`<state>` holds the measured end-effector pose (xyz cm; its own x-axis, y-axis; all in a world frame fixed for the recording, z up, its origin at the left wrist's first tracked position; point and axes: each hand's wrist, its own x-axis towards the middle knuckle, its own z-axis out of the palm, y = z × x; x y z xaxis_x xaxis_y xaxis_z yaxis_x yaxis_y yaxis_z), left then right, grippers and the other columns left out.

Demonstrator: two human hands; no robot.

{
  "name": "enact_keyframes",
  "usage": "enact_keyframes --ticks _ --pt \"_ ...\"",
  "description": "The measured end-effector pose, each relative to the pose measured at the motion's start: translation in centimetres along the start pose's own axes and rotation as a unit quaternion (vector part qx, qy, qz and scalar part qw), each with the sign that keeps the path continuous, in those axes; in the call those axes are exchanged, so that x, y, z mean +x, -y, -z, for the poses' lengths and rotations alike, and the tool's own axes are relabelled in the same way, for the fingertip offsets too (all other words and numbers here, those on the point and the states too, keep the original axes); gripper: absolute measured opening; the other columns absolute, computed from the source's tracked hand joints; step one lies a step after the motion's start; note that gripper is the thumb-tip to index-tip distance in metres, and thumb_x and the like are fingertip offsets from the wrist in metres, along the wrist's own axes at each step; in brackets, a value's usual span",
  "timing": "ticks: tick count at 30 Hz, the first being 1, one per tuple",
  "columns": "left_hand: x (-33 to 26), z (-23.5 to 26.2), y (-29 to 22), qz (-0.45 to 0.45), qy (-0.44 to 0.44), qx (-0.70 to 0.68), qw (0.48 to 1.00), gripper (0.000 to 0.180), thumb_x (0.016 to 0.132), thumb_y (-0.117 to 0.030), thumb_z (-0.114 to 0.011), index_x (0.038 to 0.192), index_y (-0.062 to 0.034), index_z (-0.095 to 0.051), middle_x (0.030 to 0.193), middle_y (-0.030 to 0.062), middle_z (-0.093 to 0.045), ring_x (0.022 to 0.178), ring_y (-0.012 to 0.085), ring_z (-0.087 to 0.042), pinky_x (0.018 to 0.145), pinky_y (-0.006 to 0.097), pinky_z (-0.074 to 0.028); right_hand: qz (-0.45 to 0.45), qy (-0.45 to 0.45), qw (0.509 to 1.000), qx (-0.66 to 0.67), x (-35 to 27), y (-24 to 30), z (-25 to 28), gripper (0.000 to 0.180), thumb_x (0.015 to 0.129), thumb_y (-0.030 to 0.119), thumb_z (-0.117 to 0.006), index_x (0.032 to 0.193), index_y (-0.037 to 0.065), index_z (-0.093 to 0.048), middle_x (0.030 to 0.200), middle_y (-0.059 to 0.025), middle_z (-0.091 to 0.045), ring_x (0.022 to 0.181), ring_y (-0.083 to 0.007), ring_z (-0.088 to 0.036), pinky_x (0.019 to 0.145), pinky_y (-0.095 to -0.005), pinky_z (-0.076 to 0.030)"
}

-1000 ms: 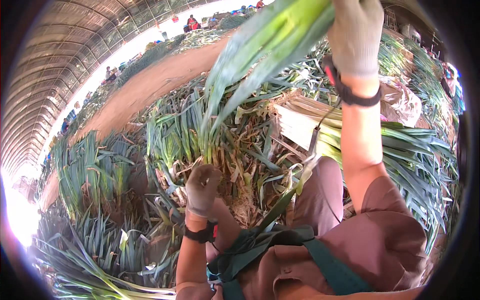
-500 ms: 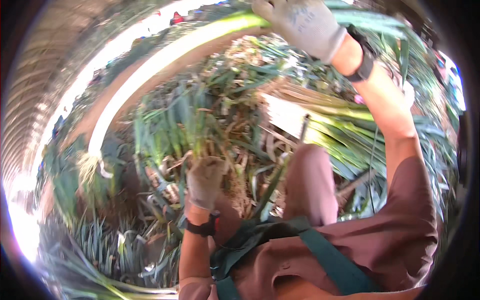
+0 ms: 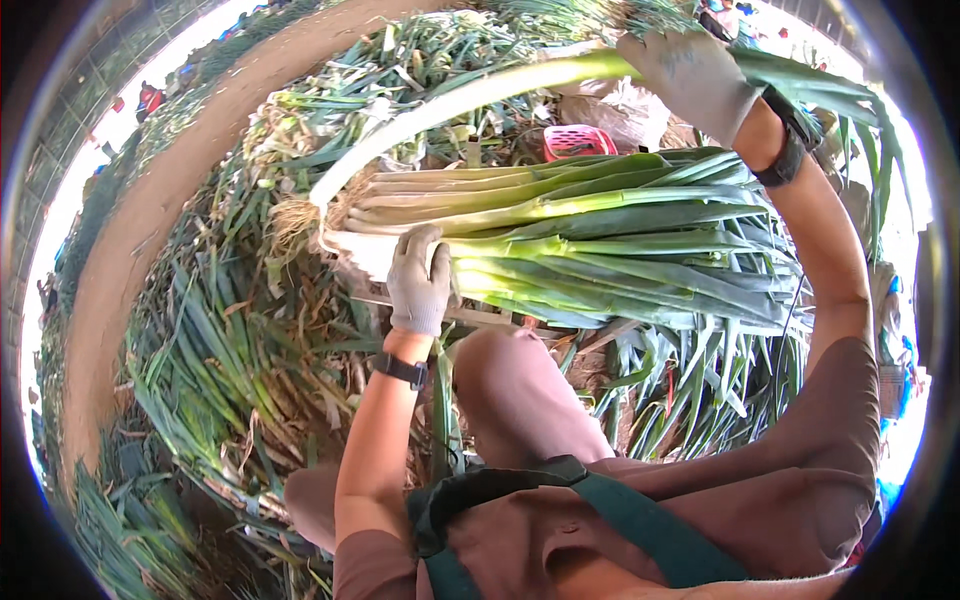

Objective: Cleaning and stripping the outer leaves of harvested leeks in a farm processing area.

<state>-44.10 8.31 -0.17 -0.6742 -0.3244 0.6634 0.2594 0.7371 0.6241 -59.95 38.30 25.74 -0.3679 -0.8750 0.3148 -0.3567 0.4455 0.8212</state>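
Note:
My right hand point(image 3: 695, 85), in a pale work glove, is closed round the green part of a long green onion point(image 3: 450, 95). The stalk bows down to the left, its white end and roots point(image 3: 297, 222) hanging by the root end of a pile. That pile of green onions point(image 3: 600, 225) lies in front of me, white ends left and leaves right. My gloved left hand point(image 3: 418, 285) rests at the white ends of the pile, fingers bent and somewhat apart. Its fingertips touch the stalks, and I see nothing gripped.
Behind the pile stands a pink plastic basket point(image 3: 578, 142) beside a whitish plastic bag point(image 3: 625, 110). More green onions point(image 3: 215, 350) and loose leaves lie at the left. A dirt path point(image 3: 130, 250) curves along the far left. My knee point(image 3: 525, 385) is just below the pile.
The view has turned, bringing the pile to the middle. The held onion's roots have come from the far left to the pile's root end. My left hand has moved up to the stalks.

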Motion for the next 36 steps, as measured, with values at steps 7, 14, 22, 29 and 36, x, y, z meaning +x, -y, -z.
enact_keyframes --ticks 7,14,22,29,36 --pt "2.6 -8.1 2.9 -0.067 0.141 0.155 0.976 0.061 0.090 -0.042 -0.061 0.135 -0.0031 -0.048 0.129 0.0199 -0.054 0.124 0.0380 -0.047 0.108 0.048 -0.034 0.086 0.189 0.946 0.248 2.2 2.7 -5.1 0.041 0.081 0.029 -0.070 0.110 0.005 -0.055 0.074 -0.0132 -0.063 0.069 -0.0329 -0.064 0.069 -0.0422 -0.048" --pt "1.9 -9.5 0.1 -0.033 0.166 0.113 0.979 0.046 0.086 -0.044 -0.063 0.106 -0.0026 -0.058 0.101 0.0154 -0.062 0.101 0.0351 -0.056 0.101 0.050 -0.038 0.114 0.422 0.811 0.388 7.2 6.5 -7.4 0.047 0.081 0.035 -0.070 0.113 0.003 -0.058 0.091 -0.0210 -0.065 0.092 -0.0390 -0.062 0.084 -0.0461 -0.047" --pt "1.4 -9.7 0.0 -0.038 0.077 0.097 0.992 0.044 0.082 -0.043 -0.065 0.093 -0.0015 -0.056 0.090 0.0166 -0.058 0.089 0.0344 -0.055 0.090 0.049 -0.041 0.211 0.557 0.703 0.388 10.3 11.8 -12.2 0.053 0.086 0.046 -0.065 0.111 -0.001 -0.058 0.096 -0.0216 -0.065 0.096 -0.0385 -0.062 0.085 -0.0453 -0.047" --pt "1.2 -9.5 0.5 -0.038 0.073 0.077 0.994 0.043 0.080 -0.039 -0.066 0.095 -0.0006 -0.053 0.092 0.0179 -0.055 0.089 0.0357 -0.052 0.085 0.049 -0.040 0.205 0.484 0.714 0.463 8.8 11.6 -8.8 0.053 0.090 0.051 -0.058 0.110 0.002 -0.059 0.088 -0.0223 -0.065 0.088 -0.0406 -0.062 0.077 -0.0481 -0.047" --pt "1.3 -9.8 0.7 -0.042 0.061 0.070 0.995 0.044 0.080 -0.039 -0.066 0.095 -0.0007 -0.052 0.092 0.0195 -0.054 0.090 0.0376 -0.052 0.083 0.050 -0.040 0.165 0.426 0.757 0.468 9.0 13.2 -9.5 0.048 0.090 0.050 -0.059 0.101 0.004 -0.061 0.082 -0.0220 -0.063 0.081 -0.0407 -0.062 0.073 -0.0481 -0.047"
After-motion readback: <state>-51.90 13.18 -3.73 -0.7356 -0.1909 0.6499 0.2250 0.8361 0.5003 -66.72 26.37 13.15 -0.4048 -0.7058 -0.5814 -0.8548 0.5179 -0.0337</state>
